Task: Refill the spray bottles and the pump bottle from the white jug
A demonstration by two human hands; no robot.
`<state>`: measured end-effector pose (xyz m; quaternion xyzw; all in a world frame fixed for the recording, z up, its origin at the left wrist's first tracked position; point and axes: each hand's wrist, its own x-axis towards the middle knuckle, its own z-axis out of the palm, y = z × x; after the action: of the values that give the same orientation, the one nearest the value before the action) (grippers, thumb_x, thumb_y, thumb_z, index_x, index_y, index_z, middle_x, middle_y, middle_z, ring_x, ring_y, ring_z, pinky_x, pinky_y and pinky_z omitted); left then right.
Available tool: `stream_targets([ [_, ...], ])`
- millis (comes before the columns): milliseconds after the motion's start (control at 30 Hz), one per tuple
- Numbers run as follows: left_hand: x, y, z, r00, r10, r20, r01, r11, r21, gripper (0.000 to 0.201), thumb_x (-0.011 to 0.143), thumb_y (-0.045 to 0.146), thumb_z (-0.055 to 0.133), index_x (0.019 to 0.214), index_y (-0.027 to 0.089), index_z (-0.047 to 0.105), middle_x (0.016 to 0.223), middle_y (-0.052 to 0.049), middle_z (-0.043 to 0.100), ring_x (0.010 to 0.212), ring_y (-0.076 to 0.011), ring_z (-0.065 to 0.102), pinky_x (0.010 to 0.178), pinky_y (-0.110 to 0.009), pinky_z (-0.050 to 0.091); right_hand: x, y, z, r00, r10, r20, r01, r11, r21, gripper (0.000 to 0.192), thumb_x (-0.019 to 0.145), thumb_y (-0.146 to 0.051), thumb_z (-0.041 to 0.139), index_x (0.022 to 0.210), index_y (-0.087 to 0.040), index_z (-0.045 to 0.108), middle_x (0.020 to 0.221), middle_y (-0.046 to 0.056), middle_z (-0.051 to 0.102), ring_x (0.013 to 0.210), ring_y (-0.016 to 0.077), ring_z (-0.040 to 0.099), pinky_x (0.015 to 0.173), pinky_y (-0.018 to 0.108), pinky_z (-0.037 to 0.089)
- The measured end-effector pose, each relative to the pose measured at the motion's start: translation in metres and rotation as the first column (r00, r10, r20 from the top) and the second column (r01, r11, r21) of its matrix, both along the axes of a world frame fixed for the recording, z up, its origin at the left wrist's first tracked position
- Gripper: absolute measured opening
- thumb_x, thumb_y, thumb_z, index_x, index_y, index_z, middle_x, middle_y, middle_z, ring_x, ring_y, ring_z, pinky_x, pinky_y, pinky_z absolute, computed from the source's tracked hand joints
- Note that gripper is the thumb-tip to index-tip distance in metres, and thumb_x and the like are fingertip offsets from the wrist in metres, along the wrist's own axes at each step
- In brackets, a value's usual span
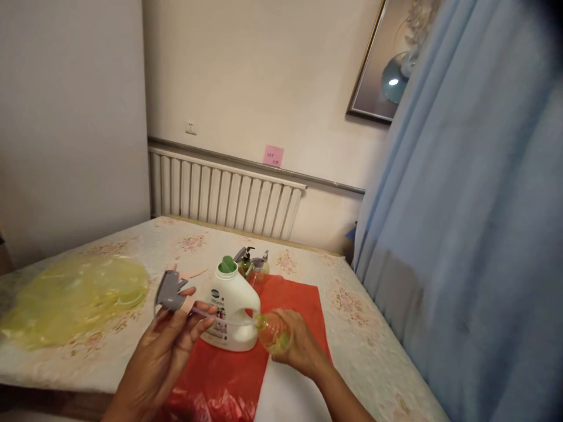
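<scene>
My left hand [173,331] holds a grey trigger spray head [170,291] by its collar, with the fingers around it. From the head a thin clear dip tube [229,321] runs right, its far end at the mouth of a clear bottle. My right hand [297,343] grips this bottle [273,332], which is tilted with its neck toward the left and has some yellowish-green liquid inside. Behind both hands stands a white detergent jug [231,299] with a green pouring spout [227,265] in its open neck. Its handle side is partly behind the tube and bottle.
The jug stands on a red plastic sheet [303,293] over a floral tablecloth [352,328]. Several pump and spray bottles [257,271] stand behind the jug. A yellow transparent plastic bag [83,296] lies at left. A blue curtain [440,205] hangs along the right side.
</scene>
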<state>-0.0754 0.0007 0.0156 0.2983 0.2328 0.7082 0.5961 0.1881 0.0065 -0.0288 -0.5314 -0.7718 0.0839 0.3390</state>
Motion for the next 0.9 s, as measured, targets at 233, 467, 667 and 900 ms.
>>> stream_targets([
  [233, 0.029, -0.004, 0.007, 0.989, -0.039, -0.142, 0.042, 0.999, 0.022, 0.04, 0.077, 0.029, 0.078, 0.114, 0.024, 0.065, 0.086, -0.001, 0.074, 0.082, -0.0202, 0.072, 0.071, -0.029, 0.064, 0.017, -0.021, -0.013, 0.999, -0.014, -0.044, 0.012, 0.999, -0.046, 0.066, 0.06, -0.02, 0.077, 0.123, -0.025, 0.055, 0.118, 0.007, 0.062, 0.109, 0.0292, 0.057, 0.096, 0.042, 0.045],
  [467, 0.048, -0.001, -0.01, 0.949, -0.088, -0.302, 0.098, 0.995, 0.017, 0.047, 0.079, 0.034, 0.075, 0.123, 0.023, 0.061, 0.089, -0.002, 0.073, 0.087, -0.0192, 0.07, 0.074, -0.027, 0.06, 0.018, -0.032, -0.016, 0.999, -0.004, -0.043, 0.002, 0.999, -0.052, 0.071, 0.058, -0.019, 0.078, 0.124, -0.025, 0.054, 0.122, 0.007, 0.061, 0.113, 0.029, 0.056, 0.099, 0.042, 0.045],
  [667, 0.073, -0.003, -0.032, 0.814, -0.171, -0.555, 0.192, 0.981, -0.021, 0.041, 0.079, 0.041, 0.073, 0.115, 0.023, 0.07, 0.111, -0.004, 0.075, 0.112, -0.0246, 0.063, 0.1, -0.032, 0.047, -0.001, -0.042, 0.004, 0.997, 0.018, -0.073, -0.023, 0.997, -0.073, 0.05, 0.058, -0.021, 0.079, 0.104, -0.024, 0.059, 0.101, 0.002, 0.066, 0.092, 0.0244, 0.06, 0.084, 0.035, 0.048],
  [900, 0.081, -0.009, -0.027, 0.753, -0.209, -0.624, 0.256, 0.967, -0.014, 0.039, 0.075, 0.048, 0.073, 0.105, 0.022, 0.075, 0.107, -0.007, 0.076, 0.111, -0.0309, 0.064, 0.108, -0.046, 0.041, -0.005, -0.047, 0.006, 0.984, -0.035, -0.174, 0.005, 0.985, -0.17, 0.057, 0.048, -0.018, 0.084, 0.101, -0.025, 0.063, 0.099, 0.001, 0.068, 0.09, 0.0258, 0.061, 0.082, 0.035, 0.048],
])
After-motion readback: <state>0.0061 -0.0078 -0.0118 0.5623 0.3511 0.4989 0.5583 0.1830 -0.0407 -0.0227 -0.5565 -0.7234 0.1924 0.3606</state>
